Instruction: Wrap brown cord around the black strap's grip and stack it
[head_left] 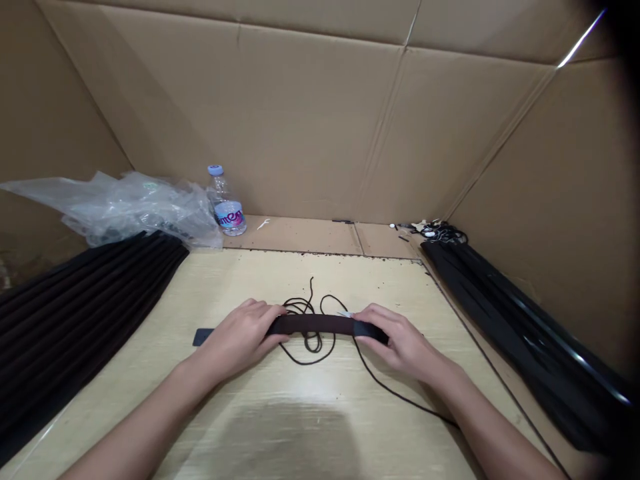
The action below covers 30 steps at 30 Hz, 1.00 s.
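Here's what I've got on my feed. The left hand (237,337) and the right hand (400,343) are both closed on a dark fabric strip (315,325), fingers curled over the top, one toward each end. The strip sits around the middle of the desk (385,287), and I can't tell if it's resting on it or held just above. Looks soft and light to me, floppy enough that the ends are the best place to hold it, though the flat tab (203,337) sticking out past the left hand might be stiffer. A thin black cord (400,393) loops loosely around the strip and trails off past the right hand; I'd guess it's limp and easy to snag. The desk has a pale wood look. Out left there's a pleated black fabric stack (75,320), with a crumpled plastic bag (135,207) and a water bottle (227,203) behind it. On the right lies a shiny black bundle (525,333). Cardboard walls (300,113) box it all in.
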Tool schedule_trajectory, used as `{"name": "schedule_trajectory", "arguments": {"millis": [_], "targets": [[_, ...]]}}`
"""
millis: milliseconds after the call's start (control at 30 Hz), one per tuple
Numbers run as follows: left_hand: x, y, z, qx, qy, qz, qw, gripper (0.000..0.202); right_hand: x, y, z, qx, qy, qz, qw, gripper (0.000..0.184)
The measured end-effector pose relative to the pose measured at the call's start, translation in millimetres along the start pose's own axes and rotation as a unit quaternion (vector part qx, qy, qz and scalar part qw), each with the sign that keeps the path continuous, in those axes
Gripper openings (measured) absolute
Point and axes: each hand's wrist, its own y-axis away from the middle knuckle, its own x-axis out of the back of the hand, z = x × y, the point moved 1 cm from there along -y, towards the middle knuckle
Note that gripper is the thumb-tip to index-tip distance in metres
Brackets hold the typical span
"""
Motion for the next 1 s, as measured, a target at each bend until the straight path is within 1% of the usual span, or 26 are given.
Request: {"name": "schedule_trajectory", "arguments": {"millis": [100,233,333,433,567,667,767,867,1000], "targets": [[-4.8,0.1,-4.8,0.014,-0.013,0.000,1.000,0.028,1.2,-0.4,3.6,-0.010,0.003,-0.004,1.000,0.025],[-8.3,1.0,-4.1,0.026,-0.001,0.013,1.000,0.028,1.1,-1.7,-2.3,-0.029,0.005,0.003,1.000,0.025],[-8.9,1.4,-3.3,0.038,0.003,0.008,0.999,0.028,0.0,-1.5,-6.4,-0.039,0.012,0.004,0.999,0.026],[-10.0,1.4,-2.7,0.037,0.006,0.007,0.999,0.029,-2.0,-0.1,-4.3,-0.041,0.021,0.012,0.999,0.027],[-15.6,2.0,-1.6,0.032,0.017,0.010,0.999,0.028,-6.6,1.8,2.5,-0.048,0.042,0.019,0.998,0.024],[-20.8,2.8,0.8,0.032,0.022,0.009,0.999,0.029,-11.2,1.7,-0.6,-0.058,0.049,0.011,0.997,0.027],[-23.4,3.6,6.4,0.027,0.034,0.001,0.999,0.028,-16.0,0.2,-12.1,-0.050,0.047,0.008,0.998,0.031],[-24.1,4.6,13.0,0.021,0.044,-0.009,0.999,0.027,-20.4,-1.7,-22.8,-0.029,0.059,0.003,0.998,0.029],[-26.5,5.6,16.9,0.012,0.041,-0.027,0.999,0.029,-24.3,-2.7,-26.1,-0.001,0.071,0.006,0.997,0.026]]}}
